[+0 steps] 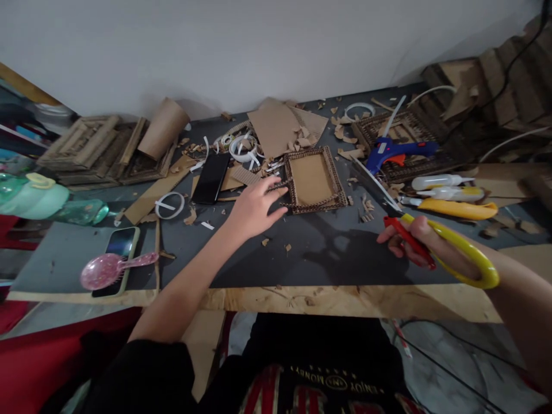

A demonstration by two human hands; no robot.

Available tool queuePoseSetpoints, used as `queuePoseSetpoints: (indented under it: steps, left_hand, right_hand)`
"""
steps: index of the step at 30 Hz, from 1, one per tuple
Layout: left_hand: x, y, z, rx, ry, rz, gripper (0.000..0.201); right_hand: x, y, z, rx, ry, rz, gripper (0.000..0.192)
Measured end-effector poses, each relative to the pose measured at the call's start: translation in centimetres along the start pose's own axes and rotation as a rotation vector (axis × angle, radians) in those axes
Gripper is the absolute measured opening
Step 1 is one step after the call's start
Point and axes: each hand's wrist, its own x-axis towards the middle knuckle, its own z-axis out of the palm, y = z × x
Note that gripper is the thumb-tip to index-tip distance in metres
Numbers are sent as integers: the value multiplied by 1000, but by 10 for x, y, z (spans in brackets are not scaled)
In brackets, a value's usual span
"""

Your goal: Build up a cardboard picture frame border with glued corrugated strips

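Note:
My left hand (257,208) is at the left edge of a small rectangular frame (340,185) made of corrugated cardboard strips around a plain brown panel. Its fingers are apart, with the thumb stretched toward the frame's lower left corner. A thin dark corrugated strip (282,185) shows among the fingertips; whether it is gripped is unclear. To the right, my right hand (416,238) is closed around scissors (468,253) with one red and one yellow handle loop. The scissor blades point up and left, above the table and apart from the frame.
A blue glue gun (390,150) rests on a larger corrugated frame at the right, near white bottles and a yellow cutter (459,208). Behind lie cardboard sheets (271,126) and scraps. Leftward are a black phone (211,178), tape ring (169,206), pink hairbrush (101,272) and stacked frames (86,149).

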Motion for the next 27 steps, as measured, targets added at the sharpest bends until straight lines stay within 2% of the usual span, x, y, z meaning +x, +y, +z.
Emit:
queuePoseSetpoints:
  steps: [3,6,9,13,17,22,27]
  left_hand:
    - [-1,3,17,-85,-54,54,27]
    - [0,6,29,-129,-37,8,16]
    - [2,3,33,-231,-48,-63,13]
    - [1,-4,34,-342,-77,-120,13]
    - [1,-6,35,-254,-51,-103,13]
    - [4,-5,37,-142,-14,-81,15]
    - [5,-3,36,-127,29,-104,15]
  right_hand:
    - [-1,-7,0,85,-89,68,85]
    - [-1,-19,1,50,-87,89,89]
    - [-2,-24,2,21,-71,90,88]
    - [-1,-18,2,53,-75,70,85]
    - [1,-20,3,45,-87,63,84]
    - [0,-30,4,-20,-66,82,91]
    - [-1,-34,5,-35,-66,107,96]
